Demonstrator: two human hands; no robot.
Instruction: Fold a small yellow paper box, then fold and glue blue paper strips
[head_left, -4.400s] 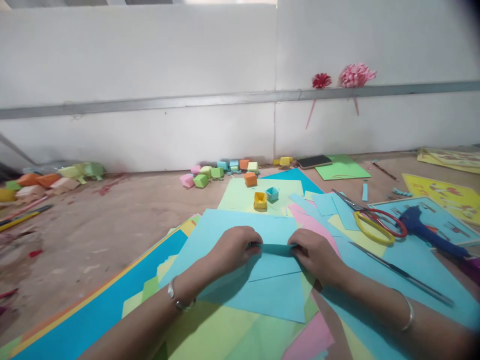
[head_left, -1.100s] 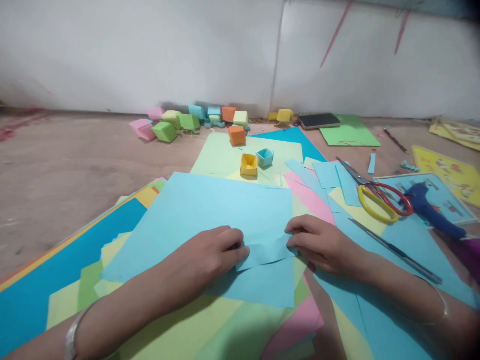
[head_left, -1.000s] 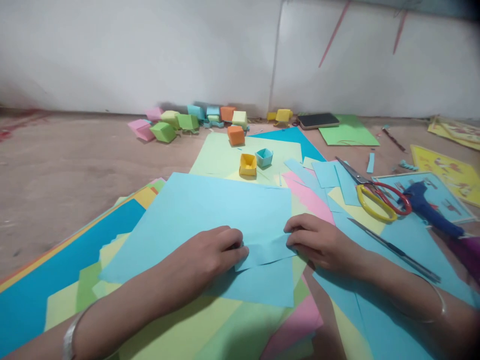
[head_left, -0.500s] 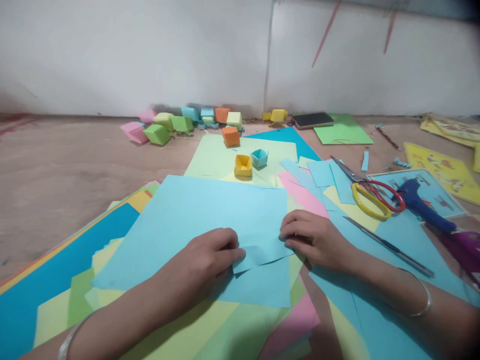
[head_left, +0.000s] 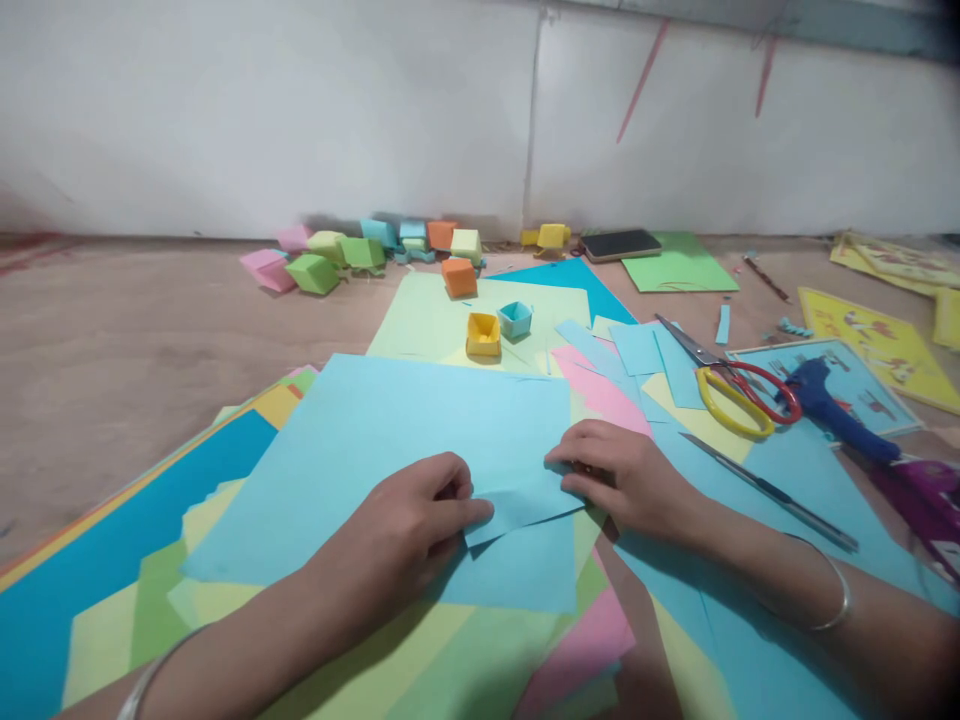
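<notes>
left hand (head_left: 409, 520) pinches small blue paper (head_left: 521, 497) | right hand (head_left: 622, 475) pinches opposite edge | fingertips partly hidden

Brown floor (head_left: 135, 330) under coloured paper sheets (head_left: 360, 440), folded paper boxes (head_left: 360, 250), scissors (head_left: 731, 385).

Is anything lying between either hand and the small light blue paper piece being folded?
Nothing visible does. The left hand and right hand both already touch the small light blue paper piece, fingertips on its two ends, on top of the large light blue sheet. The scissors lie apart, off to the right.
</notes>
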